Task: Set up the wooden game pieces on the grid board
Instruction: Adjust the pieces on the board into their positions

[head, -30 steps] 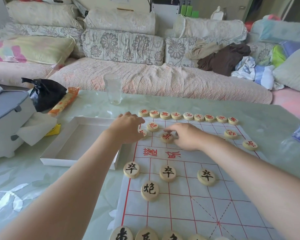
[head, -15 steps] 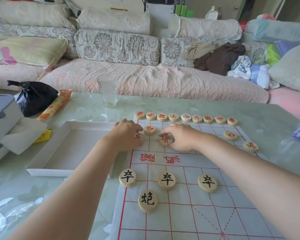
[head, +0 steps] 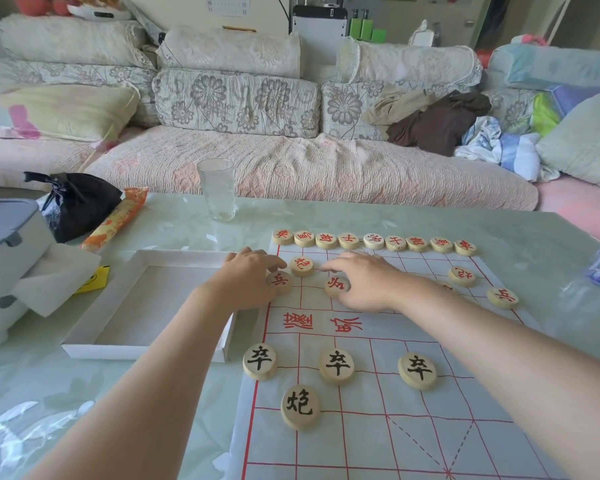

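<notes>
Nearest the camera, the grid board [head: 378, 438] lies flat on the pale green table [head: 361, 220], its red lines running away from the viewer. On its near half a black cannon piece [head: 299, 407] sits alone, and just beyond it three black soldier pieces [head: 336, 365] stand in a line, well apart from one another. Both bare forearms reach over these to the far half. The left hand [head: 246, 282] rests at the board's left edge with its fingers loosely bent, their tips against the rim of a red soldier piece [head: 278, 282] that lies flat on the outer line. The right hand [head: 368, 282] arches low over the board, fingers curved and close together with the tips down on the sheet, its thumb side touching a second red soldier piece [head: 336, 286]. From this angle one cannot tell whether either hand pinches its piece or merely presses against it. Between the two hands, just beyond them, sits a red cannon piece [head: 301, 265]. To the right lie another red cannon [head: 462, 276] and a red soldier [head: 503, 297]. A row of red pieces [head: 373, 241] lines the far edge. Left of the board stands a shallow white box [head: 174, 252], and farther back a drinking glass [head: 217, 188] before the sofa [head: 291, 174].
</notes>
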`<action>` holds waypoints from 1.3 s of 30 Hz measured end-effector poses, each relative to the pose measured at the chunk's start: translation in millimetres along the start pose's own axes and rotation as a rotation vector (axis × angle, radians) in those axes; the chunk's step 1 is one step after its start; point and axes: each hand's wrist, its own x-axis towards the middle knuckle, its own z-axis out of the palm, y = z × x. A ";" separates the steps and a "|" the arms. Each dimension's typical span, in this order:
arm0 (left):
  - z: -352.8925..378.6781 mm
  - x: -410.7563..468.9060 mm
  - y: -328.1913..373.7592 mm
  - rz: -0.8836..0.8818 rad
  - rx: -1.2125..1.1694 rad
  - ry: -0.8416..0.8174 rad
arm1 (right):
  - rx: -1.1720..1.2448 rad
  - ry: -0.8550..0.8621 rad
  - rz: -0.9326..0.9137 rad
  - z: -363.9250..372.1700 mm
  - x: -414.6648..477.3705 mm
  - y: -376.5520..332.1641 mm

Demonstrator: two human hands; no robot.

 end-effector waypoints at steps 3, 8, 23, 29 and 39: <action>0.2 -1.4 -2.1 -0.006 0.046 0.016 | -0.016 0.027 0.013 0.8 -0.1 -1.2; -1.7 -2.4 2.8 0.000 0.061 0.040 | -0.139 0.074 0.103 3.4 2.9 -7.3; 4.4 0.1 2.7 -0.025 0.069 -0.010 | 0.055 0.096 0.080 13.9 -2.5 0.0; 0.6 -1.4 -2.4 -0.069 0.135 0.033 | 0.051 0.095 0.065 12.4 -2.3 0.4; 6.5 2.0 1.6 -0.095 0.167 0.073 | 0.084 0.101 0.042 9.2 0.4 -2.6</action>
